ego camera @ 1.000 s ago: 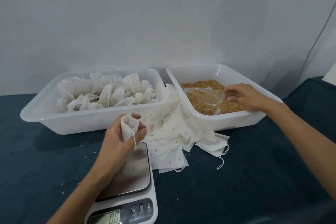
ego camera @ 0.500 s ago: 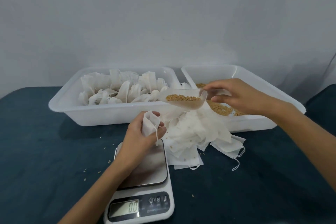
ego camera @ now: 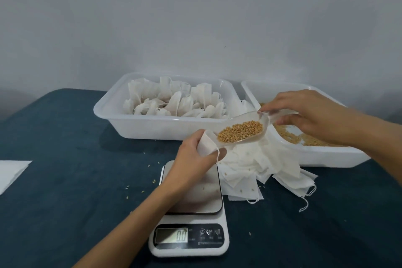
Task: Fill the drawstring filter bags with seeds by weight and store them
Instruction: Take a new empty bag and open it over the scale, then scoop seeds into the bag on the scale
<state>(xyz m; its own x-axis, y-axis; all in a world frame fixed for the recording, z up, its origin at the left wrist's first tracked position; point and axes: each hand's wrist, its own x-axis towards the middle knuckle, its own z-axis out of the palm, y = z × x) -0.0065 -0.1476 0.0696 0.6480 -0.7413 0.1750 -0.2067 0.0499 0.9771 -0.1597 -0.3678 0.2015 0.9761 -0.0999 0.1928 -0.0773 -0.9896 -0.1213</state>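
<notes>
- Filter bag (ego camera: 204,145) at frame centre, above the scale (ego camera: 191,209): our left hand (ego camera: 195,159) pinches it, mouth up; thin, white, limp, drawstring dangling.
- Right hand (ego camera: 304,115) grips a clear scoop (ego camera: 241,130) of golden seeds (ego camera: 240,131), lip at the bag mouth.
- Scale shows zero; we judge this bag unweighed.
- Filled bags sit in the upper-left tub (ego camera: 152,128).
- Empty bags (ego camera: 261,169) heaped on the counter (ego camera: 65,180): much left.

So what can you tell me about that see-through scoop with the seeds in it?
The scoop looks like clear plastic, with a rounded bowl and short handle. A heap of golden-brown seeds fills its bowl. The right hand pinches the handle, holding it above the table, tip at the open white bag the left hand grips.
</notes>
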